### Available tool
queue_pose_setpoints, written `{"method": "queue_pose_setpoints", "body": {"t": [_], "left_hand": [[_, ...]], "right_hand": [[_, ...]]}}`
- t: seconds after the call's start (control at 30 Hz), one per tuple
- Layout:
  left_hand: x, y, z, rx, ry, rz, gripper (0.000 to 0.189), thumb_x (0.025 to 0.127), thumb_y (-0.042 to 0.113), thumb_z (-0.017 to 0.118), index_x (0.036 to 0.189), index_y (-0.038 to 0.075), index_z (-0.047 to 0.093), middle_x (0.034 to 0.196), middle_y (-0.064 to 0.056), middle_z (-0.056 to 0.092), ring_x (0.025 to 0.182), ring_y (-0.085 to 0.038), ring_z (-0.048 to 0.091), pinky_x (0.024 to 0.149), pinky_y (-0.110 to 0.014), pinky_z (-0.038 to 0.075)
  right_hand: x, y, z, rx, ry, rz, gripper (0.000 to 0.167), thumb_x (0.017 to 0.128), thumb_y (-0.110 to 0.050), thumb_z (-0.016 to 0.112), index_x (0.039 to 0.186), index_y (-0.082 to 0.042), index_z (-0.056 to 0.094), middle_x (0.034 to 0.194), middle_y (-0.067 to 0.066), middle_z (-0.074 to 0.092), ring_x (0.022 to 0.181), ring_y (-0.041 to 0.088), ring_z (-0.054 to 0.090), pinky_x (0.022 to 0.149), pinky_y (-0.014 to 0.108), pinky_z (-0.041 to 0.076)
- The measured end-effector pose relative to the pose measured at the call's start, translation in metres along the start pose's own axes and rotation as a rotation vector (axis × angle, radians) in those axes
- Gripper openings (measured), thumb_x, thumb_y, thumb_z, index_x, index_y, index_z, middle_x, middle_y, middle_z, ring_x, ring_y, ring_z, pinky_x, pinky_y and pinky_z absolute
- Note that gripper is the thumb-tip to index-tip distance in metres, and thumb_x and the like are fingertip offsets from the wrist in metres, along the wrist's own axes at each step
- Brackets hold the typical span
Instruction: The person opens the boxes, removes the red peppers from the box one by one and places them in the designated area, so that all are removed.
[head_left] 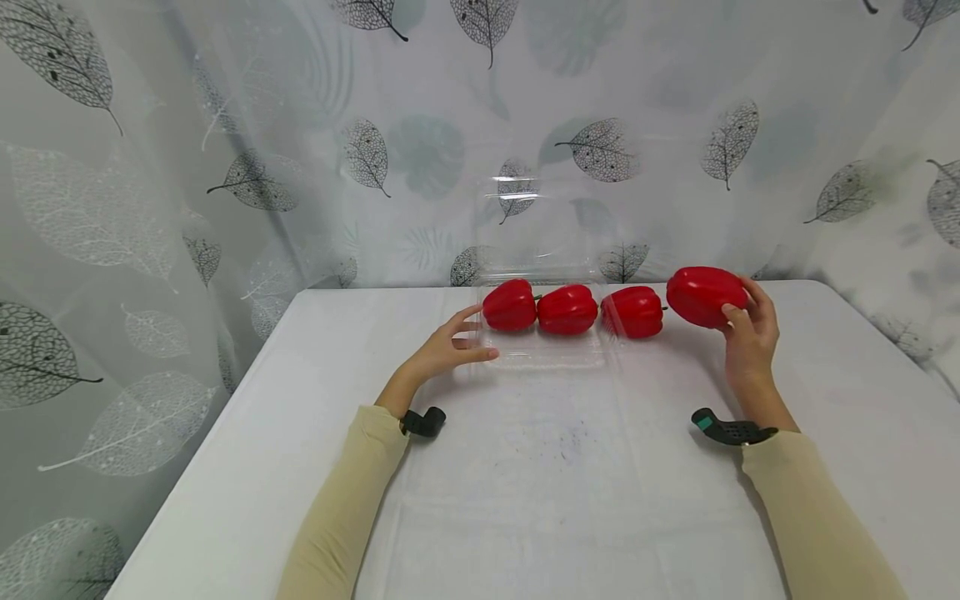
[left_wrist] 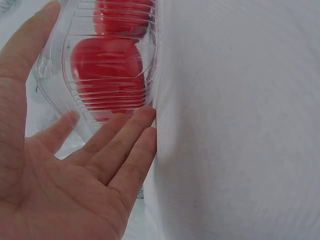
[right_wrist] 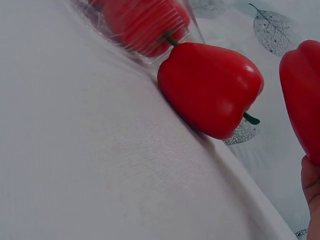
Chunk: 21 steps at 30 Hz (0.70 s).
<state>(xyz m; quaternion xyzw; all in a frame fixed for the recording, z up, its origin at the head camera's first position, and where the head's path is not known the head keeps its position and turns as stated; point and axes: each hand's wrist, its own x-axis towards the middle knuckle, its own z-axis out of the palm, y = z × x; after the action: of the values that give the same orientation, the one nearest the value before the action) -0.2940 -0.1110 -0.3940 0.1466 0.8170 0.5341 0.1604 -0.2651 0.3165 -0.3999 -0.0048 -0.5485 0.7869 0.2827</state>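
Observation:
A clear plastic box (head_left: 555, 360) with a raised lid (head_left: 536, 225) sits near the table's back edge. Inside lie two red bell peppers, the left pepper (head_left: 509, 306) and the middle pepper (head_left: 567, 310). Just right of the box, another bell pepper (right_wrist: 210, 90) lies on its side on the table. My left hand (head_left: 442, 348) is at the box's left end, fingers spread and fairly straight; in the left wrist view its fingertips appear to touch the ribbed wall. My right hand (head_left: 750, 342) grips a bell pepper (head_left: 703, 297) above the table, right of the others.
The white table (head_left: 540, 483) stretches toward me. Behind it hangs a leaf-patterned curtain (head_left: 420, 83), close to the back edge. A black band (head_left: 423, 422) is on my left wrist and another black band (head_left: 731, 429) on my right.

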Motion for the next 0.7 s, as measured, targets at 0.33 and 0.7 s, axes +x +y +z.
{"method": "queue_pose_setpoints", "body": {"t": [0.33, 0.7], "left_hand": [[0.0, 0.0, 0.001, -0.003, -0.004, 0.006, 0.091, 0.083, 0.029, 0.079, 0.155, 0.031, 0.023, 0.152, -0.012, 0.038, 0.132, -0.032, 0.048, 0.105, -0.053, 0.041], [0.001, -0.001, 0.001, -0.029, 0.001, 0.011, 0.09, 0.083, 0.027, 0.079, 0.154, 0.03, 0.025, 0.15, -0.011, 0.04, 0.13, -0.03, 0.051, 0.104, -0.051, 0.043]], "right_hand": [[0.002, 0.002, -0.006, -0.117, 0.0, -0.003, 0.051, 0.094, -0.008, 0.059, 0.142, -0.019, 0.046, 0.143, 0.002, 0.044, 0.121, 0.012, 0.046, 0.083, 0.01, 0.049], [0.005, -0.001, -0.012, -0.176, -0.016, 0.1, 0.054, 0.096, -0.014, 0.06, 0.146, -0.023, 0.041, 0.149, 0.0, 0.038, 0.121, 0.009, 0.043, 0.082, 0.009, 0.049]]}}
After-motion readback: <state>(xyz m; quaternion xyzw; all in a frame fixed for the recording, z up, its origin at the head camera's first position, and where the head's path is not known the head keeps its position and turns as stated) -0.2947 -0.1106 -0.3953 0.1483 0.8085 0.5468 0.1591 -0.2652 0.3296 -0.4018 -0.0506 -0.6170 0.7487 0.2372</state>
